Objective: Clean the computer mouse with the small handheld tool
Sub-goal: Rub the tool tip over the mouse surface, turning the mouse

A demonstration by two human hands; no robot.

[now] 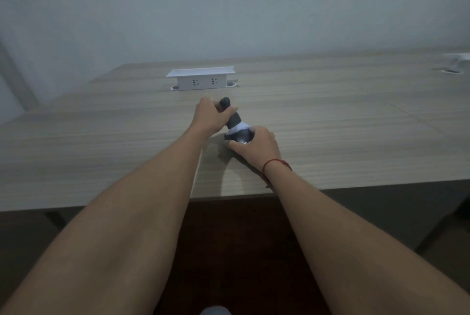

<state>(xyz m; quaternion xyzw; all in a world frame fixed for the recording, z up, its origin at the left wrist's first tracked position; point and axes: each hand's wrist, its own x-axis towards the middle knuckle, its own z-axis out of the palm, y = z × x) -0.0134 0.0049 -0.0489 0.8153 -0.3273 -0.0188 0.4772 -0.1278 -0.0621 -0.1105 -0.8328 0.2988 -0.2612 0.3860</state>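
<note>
A dark computer mouse rests on the wooden table near its middle. My right hand grips the mouse from the near right side and covers most of it. My left hand is closed around the dark grey handle of a small handheld brush. The brush tilts down to the right, and its white bristles press on the top of the mouse. The handle's rounded end sticks out above my left fingers.
A white pop-up socket box stands on the table behind my hands. Another white fitting sits at the far right edge. The table's front edge runs below my forearms. A pale wall lies behind the table.
</note>
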